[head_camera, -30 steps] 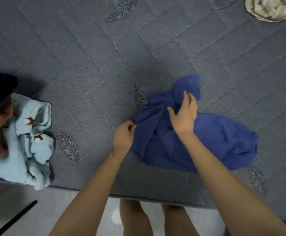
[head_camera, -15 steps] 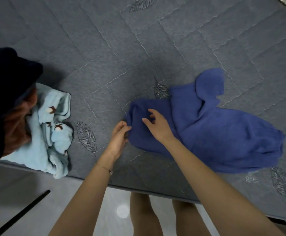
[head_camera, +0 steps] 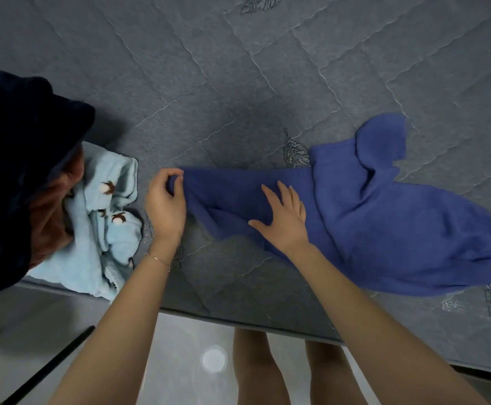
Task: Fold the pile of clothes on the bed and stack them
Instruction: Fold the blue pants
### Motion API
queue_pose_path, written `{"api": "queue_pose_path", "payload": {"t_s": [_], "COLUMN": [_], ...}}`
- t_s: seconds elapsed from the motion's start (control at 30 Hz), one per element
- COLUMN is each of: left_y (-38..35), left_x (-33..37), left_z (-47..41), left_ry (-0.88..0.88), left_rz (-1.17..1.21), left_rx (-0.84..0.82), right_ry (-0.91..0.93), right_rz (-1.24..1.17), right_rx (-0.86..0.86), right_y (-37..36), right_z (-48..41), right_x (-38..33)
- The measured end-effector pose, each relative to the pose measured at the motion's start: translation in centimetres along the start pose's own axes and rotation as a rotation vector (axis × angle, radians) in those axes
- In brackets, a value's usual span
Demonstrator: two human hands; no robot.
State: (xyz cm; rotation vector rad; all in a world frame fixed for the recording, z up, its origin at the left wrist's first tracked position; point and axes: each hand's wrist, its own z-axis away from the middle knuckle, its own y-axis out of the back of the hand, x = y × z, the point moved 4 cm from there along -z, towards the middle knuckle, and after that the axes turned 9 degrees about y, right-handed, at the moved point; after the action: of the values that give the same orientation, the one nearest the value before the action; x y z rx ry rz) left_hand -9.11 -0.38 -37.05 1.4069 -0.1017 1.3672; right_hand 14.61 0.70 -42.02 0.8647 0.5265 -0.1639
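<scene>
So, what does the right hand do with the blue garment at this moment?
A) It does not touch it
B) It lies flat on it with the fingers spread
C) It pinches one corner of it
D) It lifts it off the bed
B: the right hand rests flat, fingers straight and spread, on the blue garment, while the left hand pinches its end.

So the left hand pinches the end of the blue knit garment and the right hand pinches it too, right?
Not quite. The left hand does pinch the end of the blue knit garment, but the head view shows the right hand pressing flat on it, fingers spread.
</scene>
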Motion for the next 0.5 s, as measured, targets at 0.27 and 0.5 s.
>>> {"api": "queue_pose_path", "payload": {"t_s": [0.27,0.5], "left_y": [-1.1,-2.6], "left_x": [-4.4,-6.2], "left_z": [-1.0,2.4], "left_ry": [0.262,0.202], "left_rz": [-0.215,-0.336], "left_rx": [-0.201,-0.218], "right_ry": [0.007,0.062], "right_rz": [0.025,0.125], "right_rx": [0.133,0.071], "right_y": [-1.9,-4.2], "right_z": [1.1,2.4], "right_x": [-0.9,-1.6]}}
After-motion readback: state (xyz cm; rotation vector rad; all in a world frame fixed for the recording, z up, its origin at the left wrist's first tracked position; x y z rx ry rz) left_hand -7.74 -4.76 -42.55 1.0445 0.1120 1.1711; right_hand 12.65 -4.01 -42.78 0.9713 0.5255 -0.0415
